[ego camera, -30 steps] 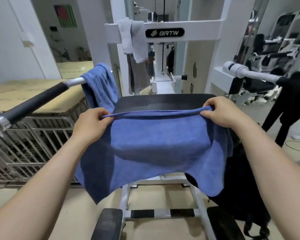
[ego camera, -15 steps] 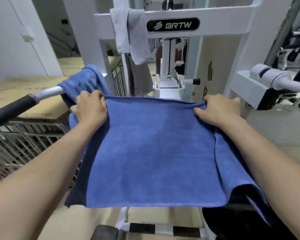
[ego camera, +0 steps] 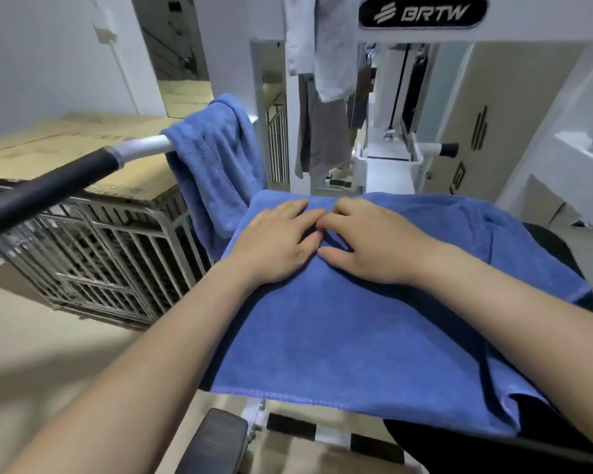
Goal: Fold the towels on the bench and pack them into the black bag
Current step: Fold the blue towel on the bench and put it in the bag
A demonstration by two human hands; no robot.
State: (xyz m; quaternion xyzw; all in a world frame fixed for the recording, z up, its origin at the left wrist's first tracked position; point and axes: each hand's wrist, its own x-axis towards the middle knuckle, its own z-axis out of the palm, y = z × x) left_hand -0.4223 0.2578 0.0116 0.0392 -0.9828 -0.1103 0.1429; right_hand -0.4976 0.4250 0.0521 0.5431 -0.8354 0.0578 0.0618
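While two hands [ego camera: 278, 248] [ego camera: 374, 244] press one towel [ego camera: 339, 336], another [ego camera: 216, 172] hangs.

One blue towel [ego camera: 339, 330] lies spread flat across the frame's centre, a second blue towel [ego camera: 216, 165] hangs bunched over a bar [ego camera: 141, 148] at upper left, the black bag [ego camera: 459, 446] shows at lower right

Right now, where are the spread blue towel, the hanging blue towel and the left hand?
spread blue towel [ego camera: 339, 336]: head view, bare middle.
hanging blue towel [ego camera: 216, 165]: head view, front fold.
left hand [ego camera: 276, 242]: head view, its back.
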